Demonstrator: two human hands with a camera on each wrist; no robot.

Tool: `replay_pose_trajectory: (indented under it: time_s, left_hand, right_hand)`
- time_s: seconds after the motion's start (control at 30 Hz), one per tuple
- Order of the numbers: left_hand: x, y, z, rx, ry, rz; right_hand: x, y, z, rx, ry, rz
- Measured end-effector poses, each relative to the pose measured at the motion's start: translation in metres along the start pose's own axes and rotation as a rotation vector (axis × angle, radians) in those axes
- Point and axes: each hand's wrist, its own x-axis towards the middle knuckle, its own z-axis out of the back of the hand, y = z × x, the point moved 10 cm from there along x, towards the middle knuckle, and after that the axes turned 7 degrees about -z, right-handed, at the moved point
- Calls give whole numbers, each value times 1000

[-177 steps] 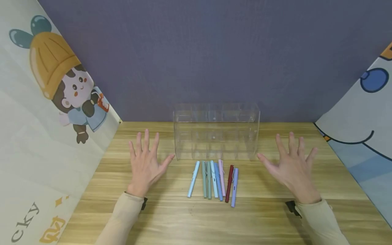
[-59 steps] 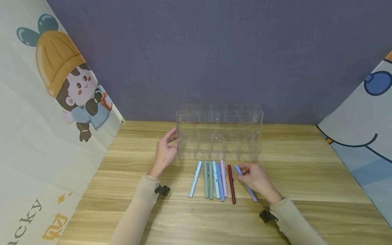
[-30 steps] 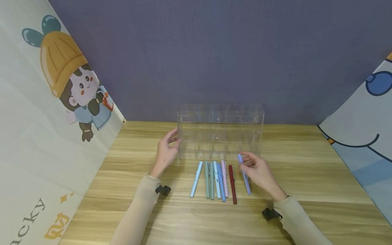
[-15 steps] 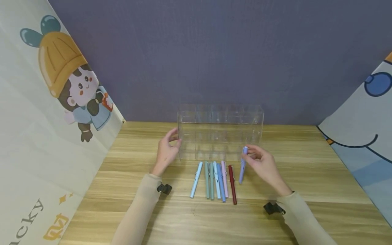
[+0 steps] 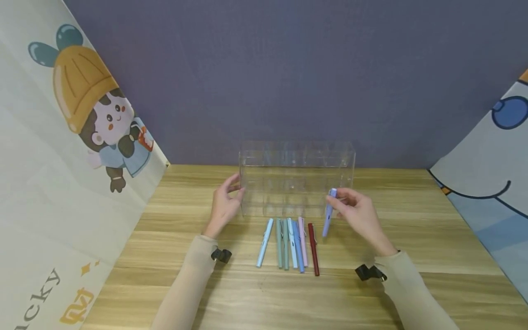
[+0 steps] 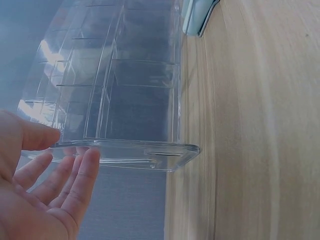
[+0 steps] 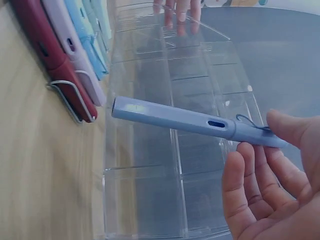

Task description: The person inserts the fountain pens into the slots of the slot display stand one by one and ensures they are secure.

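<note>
A periwinkle fountain pen (image 5: 328,213) is pinched near its clip end between the thumb and fingers of my right hand (image 5: 358,211). It is lifted and tilted in front of the right part of a clear plastic organizer (image 5: 294,192). In the right wrist view the pen (image 7: 172,116) lies across the organizer's dividers, its free end pointing left. My left hand (image 5: 224,201) holds the organizer's left side wall, the thumb on one side and the fingers on the other. The left wrist view shows that hand (image 6: 50,185) at the wall's edge.
Several capped pens lie side by side before the organizer: a dark red pen (image 5: 313,250), a pink pen (image 5: 302,240), blue ones, green ones and a light blue pen (image 5: 265,243) at the left. A dark blue-grey wall (image 5: 288,78) stands behind the wooden table (image 5: 288,302).
The right hand has taken the periwinkle pen off the table beside the dark red one, raised it toward the organizer and turned it more upright. Earlier spread open, the left hand now holds the organizer's side.
</note>
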Motion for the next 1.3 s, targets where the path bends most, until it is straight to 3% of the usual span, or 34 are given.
replay_pose_trajectory:
  time_s: [0.33, 0.6, 0.93, 1.3]
  left_hand:
    - [-1, -2, 1, 30, 10, -31]
    - [0, 0, 1, 28, 24, -12]
    - [-1, -1, 1, 18, 30, -2]
    - [-1, -1, 1, 23, 35, -6]
  right_hand:
    - [6, 21, 6, 104, -23, 82]
    - [10, 35, 11, 184, -32, 122]
    - [14, 52, 14, 227, -41, 165]
    - [22, 65, 16, 226, -61, 155]
